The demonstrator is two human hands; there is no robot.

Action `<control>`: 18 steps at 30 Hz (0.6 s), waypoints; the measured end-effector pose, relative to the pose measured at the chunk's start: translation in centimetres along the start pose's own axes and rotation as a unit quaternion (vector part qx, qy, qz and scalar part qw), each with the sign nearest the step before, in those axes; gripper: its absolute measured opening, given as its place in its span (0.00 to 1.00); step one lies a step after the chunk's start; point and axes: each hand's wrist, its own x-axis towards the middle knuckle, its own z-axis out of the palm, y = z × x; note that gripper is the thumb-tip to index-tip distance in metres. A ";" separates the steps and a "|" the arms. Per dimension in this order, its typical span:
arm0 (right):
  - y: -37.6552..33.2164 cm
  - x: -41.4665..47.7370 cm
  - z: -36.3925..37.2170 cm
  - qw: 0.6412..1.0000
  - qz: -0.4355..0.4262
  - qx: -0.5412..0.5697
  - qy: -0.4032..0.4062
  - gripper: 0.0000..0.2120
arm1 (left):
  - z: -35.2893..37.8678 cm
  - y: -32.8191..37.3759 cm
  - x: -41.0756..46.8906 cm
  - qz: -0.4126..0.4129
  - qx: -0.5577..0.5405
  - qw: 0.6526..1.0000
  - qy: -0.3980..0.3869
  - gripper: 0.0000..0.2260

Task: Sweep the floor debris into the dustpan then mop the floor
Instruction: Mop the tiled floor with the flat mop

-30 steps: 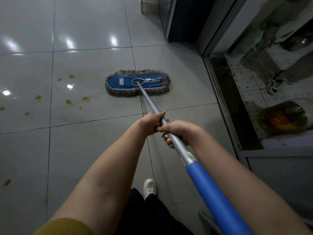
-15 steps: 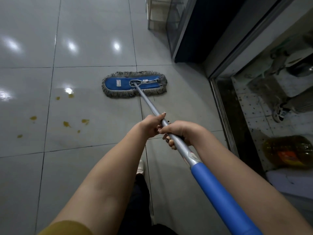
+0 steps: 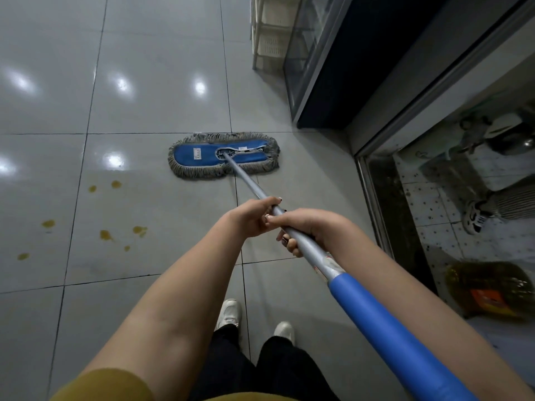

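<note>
The mop head (image 3: 199,154) lies flat on the grey tiled floor (image 3: 150,82). Its blue pad faces up, with a grey fringe all round. It sits across a tile joint, near the foot of a dark cabinet (image 3: 347,70).

The metal pole (image 3: 247,179) rises from a bracket at the middle of the pad and slants back toward the person. Further up, it passes into a blue grip sleeve (image 3: 390,328).

Both hands hold the bare metal section, ahead of the blue sleeve:
- The left hand (image 3: 249,217) is the forward one, nearer the mop head. Its fingers are wrapped round the pole.
- The right hand (image 3: 314,227) sits just behind it, touching it. Its fingers are curled under the pole.

Yellow-brown stains (image 3: 105,235) are scattered on the tiles to the left of the mop head and nearer the person, apart from the fringe.

Two white shoes (image 3: 230,312) stand below the forearms, under dark trouser legs. A mustard sleeve (image 3: 107,383) covers the left upper arm.

To the right, a glass panel (image 3: 434,215) in a metal frame runs along the floor. A blurred yellowish container (image 3: 489,287) shows in it. A pale rack (image 3: 266,36) stands beyond the cabinet.
</note>
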 end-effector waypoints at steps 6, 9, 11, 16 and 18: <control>1.0 -0.2 -3.9 1.000 -0.010 0.004 -0.007 0.16 | 3.6 -0.4 0.9 0.009 -0.034 0.999 0.006 0.09; 2.1 -0.1 -6.1 0.999 -0.025 0.000 -0.022 0.11 | 6.2 -1.6 1.9 0.031 -0.090 0.995 0.021 0.07; 3.3 -0.1 -7.9 0.999 -0.032 -0.009 -0.033 0.08 | 8.2 -2.5 3.0 0.036 -0.133 0.989 0.049 0.06; 6.9 -0.6 -12.3 0.995 -0.025 -0.061 -0.071 0.06 | 13.0 -5.3 5.9 0.033 -0.192 0.974 0.113 0.10; 7.7 -0.7 -13.8 0.993 -0.024 -0.078 -0.080 0.08 | 14.9 -6.2 6.9 0.044 -0.195 0.972 0.121 0.12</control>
